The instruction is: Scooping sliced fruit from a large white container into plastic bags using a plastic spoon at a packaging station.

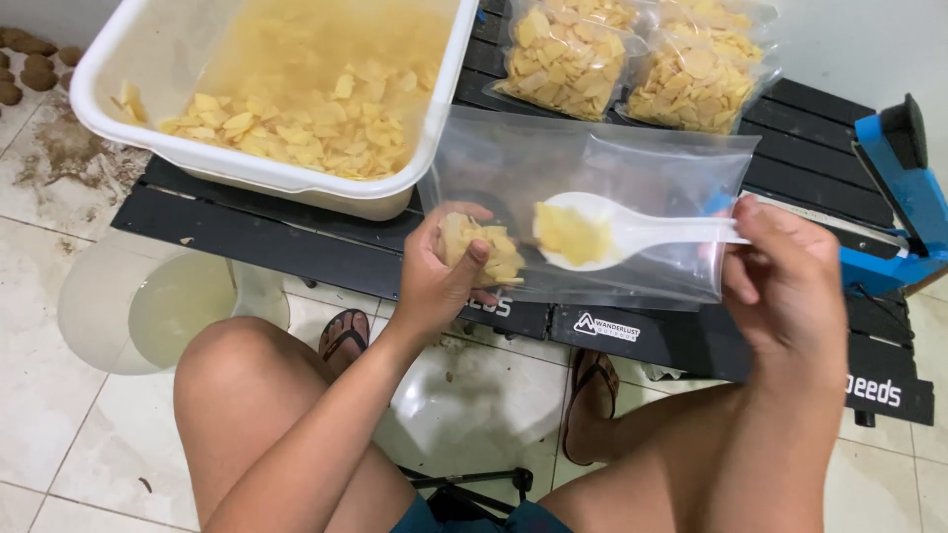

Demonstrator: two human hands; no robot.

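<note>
My left hand (439,271) grips the lower left corner of a clear plastic bag (612,168) that holds a small heap of yellow chips (491,252). My right hand (780,281) holds the handle of a white spoon (632,229) whose bowl, loaded with chips, is inside the bag. The bag lies sideways over a black slatted table (296,237). A white tub (286,178) with more yellow chips stands at the upper left of the table.
Filled clear bags of chips (632,69) lie at the back of the table. A blue sealing device (904,197) sits at the right. Under the table a clear plastic lid (148,306) rests on the tiled floor beside my knees and sandalled feet.
</note>
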